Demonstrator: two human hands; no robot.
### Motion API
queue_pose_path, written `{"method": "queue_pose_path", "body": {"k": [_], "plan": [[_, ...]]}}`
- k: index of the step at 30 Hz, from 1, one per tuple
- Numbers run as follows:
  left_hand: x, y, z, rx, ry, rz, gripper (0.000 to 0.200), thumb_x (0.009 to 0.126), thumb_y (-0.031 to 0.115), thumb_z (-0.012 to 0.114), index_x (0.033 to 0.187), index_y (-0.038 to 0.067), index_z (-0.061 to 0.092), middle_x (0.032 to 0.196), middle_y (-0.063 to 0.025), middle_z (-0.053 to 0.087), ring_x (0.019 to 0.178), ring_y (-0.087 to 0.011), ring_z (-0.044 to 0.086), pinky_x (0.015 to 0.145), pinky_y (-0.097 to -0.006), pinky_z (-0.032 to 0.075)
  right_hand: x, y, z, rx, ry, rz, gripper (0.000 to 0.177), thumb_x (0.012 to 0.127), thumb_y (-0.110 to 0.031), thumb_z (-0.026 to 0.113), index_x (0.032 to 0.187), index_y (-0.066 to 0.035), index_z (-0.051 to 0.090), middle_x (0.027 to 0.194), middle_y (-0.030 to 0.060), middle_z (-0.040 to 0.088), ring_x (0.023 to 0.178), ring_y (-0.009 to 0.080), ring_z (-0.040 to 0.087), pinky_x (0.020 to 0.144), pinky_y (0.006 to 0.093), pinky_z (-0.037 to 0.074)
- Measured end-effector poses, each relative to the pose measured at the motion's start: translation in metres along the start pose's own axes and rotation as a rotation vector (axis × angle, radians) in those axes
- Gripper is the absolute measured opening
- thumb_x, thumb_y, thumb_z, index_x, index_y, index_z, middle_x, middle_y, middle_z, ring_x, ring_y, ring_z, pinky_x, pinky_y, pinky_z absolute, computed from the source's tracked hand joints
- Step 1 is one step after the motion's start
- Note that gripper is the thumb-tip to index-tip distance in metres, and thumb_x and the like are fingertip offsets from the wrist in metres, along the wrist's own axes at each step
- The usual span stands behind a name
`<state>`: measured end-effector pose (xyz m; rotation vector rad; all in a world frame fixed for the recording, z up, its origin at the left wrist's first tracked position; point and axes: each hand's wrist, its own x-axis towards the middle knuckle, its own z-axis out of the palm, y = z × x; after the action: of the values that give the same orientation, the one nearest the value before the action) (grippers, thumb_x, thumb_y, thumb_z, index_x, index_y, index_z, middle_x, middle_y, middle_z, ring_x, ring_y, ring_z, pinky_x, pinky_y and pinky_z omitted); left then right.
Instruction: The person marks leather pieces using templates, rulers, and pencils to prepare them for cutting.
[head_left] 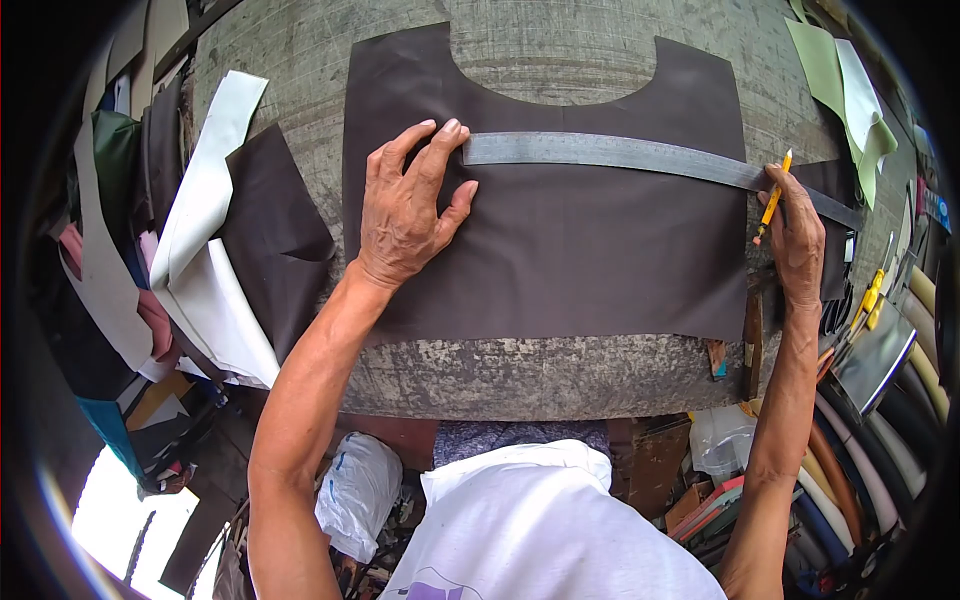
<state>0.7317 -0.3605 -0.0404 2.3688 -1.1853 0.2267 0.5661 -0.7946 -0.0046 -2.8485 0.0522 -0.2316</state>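
Note:
A dark brown sheet (560,250) with a curved cut-out in its far edge lies on the worn table. Across it runs a long metal ruler (600,152), its right end reaching past the sheet's right edge. My left hand (405,205) rests on the sheet with its fingers apart, fingertips beside the ruler's left end. Near the right edge of the sheet, my right hand (797,235) grips a yellow pencil (771,200), point upward, and touches the ruler.
White material (205,180) and a dark piece (275,220) lie at the left. Light green material (825,75) hangs at the far right. A yellow-handled tool (872,300) and rolls of material (840,460) are on the right. A white plastic bag (358,495) sits below the table edge (500,400).

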Motion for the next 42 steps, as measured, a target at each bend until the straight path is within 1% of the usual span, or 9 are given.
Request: {"method": "queue_pose_path", "body": {"k": [10,12,23,24,27,28,31,36,42], "plan": [[0.016,0.012,-0.023,0.056,-0.220,-0.022,0.039,0.087,0.013,0.073,0.124,0.009,0.067,0.135,-0.0038,0.060,0.128,-0.0261,0.050,0.103,-0.0405,0.042,0.003,-0.091,-0.012,0.536,0.333,0.460,0.028,0.101,-0.006,0.060,0.129,-0.005,0.066,0.122,0.0105,0.070,0.110,0.0187,0.068,0.095,0.0317,0.056],[0.020,0.014,-0.026,0.080,-0.228,-0.007,0.035,0.086,0.010,0.072,0.121,0.007,0.068,0.132,-0.0044,0.061,0.126,-0.0265,0.052,0.102,-0.0406,0.043,0.003,-0.114,0.002,0.650,0.294,0.350,0.026,0.102,-0.007,0.060,0.127,-0.004,0.067,0.118,0.0101,0.071,0.105,0.0170,0.068,0.094,0.0308,0.057],[0.107,-0.014,-0.031,0.100,-0.523,0.503,0.001,0.080,0.008,0.068,0.081,0.007,0.067,0.118,-0.0042,0.061,0.115,-0.0227,0.056,0.099,-0.0374,0.046,0.013,-0.228,0.078,1.205,0.286,0.494,0.018,0.095,-0.004,0.070,0.112,0.002,0.069,0.106,0.0068,0.071,0.097,0.0130,0.069,0.083,0.0240,0.055],[0.116,-0.007,-0.034,0.279,-0.735,0.473,0.034,0.072,0.012,0.079,0.105,0.017,0.073,0.137,-0.0029,0.058,0.131,-0.0235,0.050,0.112,-0.0366,0.043,0.011,-0.230,0.081,1.201,0.286,0.516,0.018,0.095,-0.004,0.070,0.113,0.002,0.069,0.106,0.0070,0.071,0.097,0.0132,0.069,0.083,0.0243,0.055],[0.120,-0.014,-0.022,0.108,-0.467,0.584,0.031,0.079,0.009,0.074,0.109,0.010,0.068,0.112,-0.0016,0.059,0.115,-0.0205,0.055,0.100,-0.0355,0.045,0.002,-0.224,0.096,1.168,0.308,0.489,0.020,0.096,-0.005,0.069,0.115,0.000,0.069,0.105,0.0084,0.072,0.095,0.0137,0.069,0.083,0.0251,0.055],[0.123,-0.017,-0.019,0.156,-0.606,0.526,0.066,0.073,0.011,0.081,0.134,0.017,0.058,0.135,-0.0032,0.056,0.132,-0.0229,0.049,0.112,-0.0363,0.041,0.000,-0.222,0.098,1.169,0.317,0.465,0.020,0.096,-0.006,0.069,0.115,0.000,0.069,0.105,0.0086,0.072,0.095,0.0137,0.069,0.083,0.0251,0.055],[0.145,-0.025,-0.031,0.055,-0.775,0.585,0.078,0.084,0.020,0.078,0.150,0.005,0.039,0.155,-0.0194,0.037,0.147,-0.0366,0.033,0.121,-0.0476,0.029,-0.003,-0.221,0.101,1.159,0.338,0.427,0.021,0.097,-0.006,0.068,0.117,0.000,0.068,0.104,0.0092,0.072,0.094,0.0133,0.069,0.083,0.0250,0.055],[0.155,-0.032,-0.027,0.050,-0.832,0.557,0.093,0.080,0.025,0.081,0.158,0.012,0.031,0.165,-0.0205,0.019,0.154,-0.0413,0.015,0.124,-0.0543,0.022,-0.001,-0.226,0.101,1.138,0.347,0.438,0.020,0.096,-0.005,0.069,0.116,0.000,0.068,0.104,0.0098,0.072,0.095,0.0146,0.069,0.082,0.0256,0.055],[0.159,-0.012,-0.017,0.169,-0.717,0.754,0.092,0.069,0.018,0.086,0.151,0.025,0.043,0.161,-0.0091,0.033,0.151,-0.0292,0.025,0.125,-0.0429,0.027,-0.002,-0.223,0.100,1.016,0.365,0.397,0.018,0.093,-0.005,0.072,0.110,0.000,0.067,0.100,0.0119,0.072,0.090,0.0216,0.072,0.079,0.0308,0.056]]}}
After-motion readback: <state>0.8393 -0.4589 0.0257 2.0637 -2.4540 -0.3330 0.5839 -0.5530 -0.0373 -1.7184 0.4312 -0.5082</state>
